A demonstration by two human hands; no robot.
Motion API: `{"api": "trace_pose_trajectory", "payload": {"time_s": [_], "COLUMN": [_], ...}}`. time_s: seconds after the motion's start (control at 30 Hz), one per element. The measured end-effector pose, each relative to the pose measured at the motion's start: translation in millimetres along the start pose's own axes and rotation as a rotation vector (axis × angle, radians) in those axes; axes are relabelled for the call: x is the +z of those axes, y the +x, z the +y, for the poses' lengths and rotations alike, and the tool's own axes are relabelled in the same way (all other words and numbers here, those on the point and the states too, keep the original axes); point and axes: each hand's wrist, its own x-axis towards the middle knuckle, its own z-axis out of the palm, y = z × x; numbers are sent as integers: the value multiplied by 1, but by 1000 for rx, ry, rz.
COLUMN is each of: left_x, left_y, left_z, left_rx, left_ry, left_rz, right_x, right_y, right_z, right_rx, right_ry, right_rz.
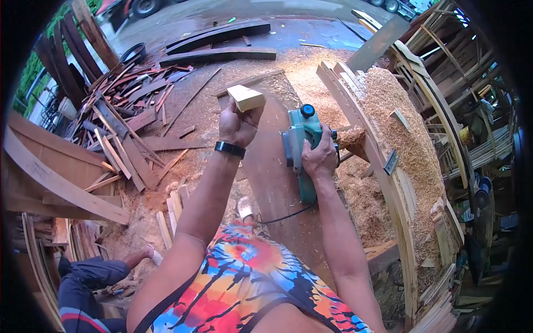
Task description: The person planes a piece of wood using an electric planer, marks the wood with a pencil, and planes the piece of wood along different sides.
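A short pale wood block [246, 99] is held up in my left hand [239, 125], its fingers closed around the lower side. The wrist wears a dark band. My right hand [320, 156] grips the handle of a green electric planer [301, 139], which rests on a long brown board [266, 166]. A dark cord [288, 215] runs from the back of the planer toward me. Shavings bunch at the planer's right side. The block is to the left of the planer, apart from it.
Wood shavings [397, 122] heap up on the right beside a long upright-edged plank [383, 166]. Scrap wood [130, 105] piles at the left, and dark beams [222, 54] lie ahead. Another person's leg [100, 277] shows at the lower left.
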Motion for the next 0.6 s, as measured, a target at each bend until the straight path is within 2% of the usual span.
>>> {"api": "trace_pose_trajectory", "payload": {"time_s": [0.23, 0.6], "left_x": [2, -5], "left_y": [-12, -13], "left_z": [6, 15], "left_rx": [27, -47], "left_ry": [13, -13], "left_rz": [16, -28], "right_x": [1, -1], "right_y": [-3, 0], "right_z": [-1, 2], "right_rx": [-11, 22], "right_ry": [-3, 17], "right_rz": [-4, -19]}}
